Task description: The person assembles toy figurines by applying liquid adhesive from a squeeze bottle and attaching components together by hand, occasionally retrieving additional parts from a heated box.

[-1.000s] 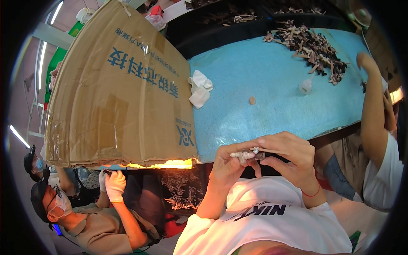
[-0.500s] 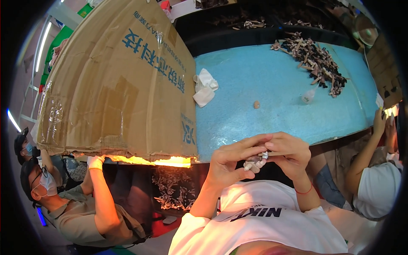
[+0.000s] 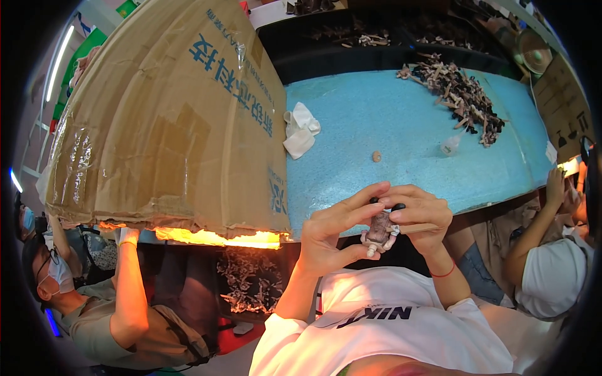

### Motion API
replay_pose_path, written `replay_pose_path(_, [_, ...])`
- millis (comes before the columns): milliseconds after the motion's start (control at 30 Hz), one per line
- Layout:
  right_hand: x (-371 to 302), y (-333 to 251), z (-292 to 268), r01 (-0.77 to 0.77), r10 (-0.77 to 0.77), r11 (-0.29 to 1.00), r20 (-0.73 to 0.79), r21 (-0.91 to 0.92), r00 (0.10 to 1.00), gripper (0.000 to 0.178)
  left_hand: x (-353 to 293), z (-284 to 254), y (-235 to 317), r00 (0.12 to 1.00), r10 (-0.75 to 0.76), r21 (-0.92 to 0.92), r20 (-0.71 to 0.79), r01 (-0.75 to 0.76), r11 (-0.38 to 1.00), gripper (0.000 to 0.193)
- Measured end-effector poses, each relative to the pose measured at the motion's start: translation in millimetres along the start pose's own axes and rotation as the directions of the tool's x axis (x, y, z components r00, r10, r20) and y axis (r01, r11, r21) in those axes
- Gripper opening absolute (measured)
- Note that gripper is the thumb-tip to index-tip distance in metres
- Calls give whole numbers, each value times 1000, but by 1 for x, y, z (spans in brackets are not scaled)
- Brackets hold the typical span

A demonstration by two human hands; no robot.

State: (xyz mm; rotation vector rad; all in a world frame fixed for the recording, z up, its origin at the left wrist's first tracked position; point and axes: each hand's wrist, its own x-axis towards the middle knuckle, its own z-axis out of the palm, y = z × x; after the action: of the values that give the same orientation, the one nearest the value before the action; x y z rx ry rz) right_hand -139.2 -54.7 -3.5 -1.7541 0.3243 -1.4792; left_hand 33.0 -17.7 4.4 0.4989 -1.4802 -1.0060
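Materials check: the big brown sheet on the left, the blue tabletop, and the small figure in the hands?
Brown sheet: corrugated cardboard, matte, creased, with glossy tape patches. Blue tabletop: looks like foam or textured padding, with a matte, pebbled surface. Small figure, held by the left hand and right hand: probably moulded plastic, brown and pale; too small to be sure.

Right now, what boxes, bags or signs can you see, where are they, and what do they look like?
Big cardboard sheet: left of the blue table, brown, creased and taped, with blue printed characters and a blue logo.
Second cardboard piece: far right edge of the table, brown, with small dark printed symbols.
Small clear plastic bag: on the table beside the pile of dark and pale small parts.
No screens show.
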Motion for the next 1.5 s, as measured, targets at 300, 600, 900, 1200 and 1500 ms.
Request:
replay_pose_path(300, [0,14,4,90,-87,994,-56,54,995,23,-5,-1,2,995,20,164,-96,-4,986,58])
replay_pose_path(600, [32,32,-16,-370,351,923,-168,-104,921,23,-35,11,-21,808,-293,71,-511,380,922,31])
replay_pose_path(900, [142,168,-72,-643,647,755,-311,133,696,27,-55,33,-32,876,-411,179,-251,459,870,31])
replay_pose_path(1200, [214,233,-106,-539,259,773,-608,-336,751,44,-55,38,-34,899,-375,308,-227,431,848,32])
replay_pose_path(1500, [86,71,-73,-104,336,797,294,-595,895,16,-51,51,-43,881,-454,297,-130,472,830,32])
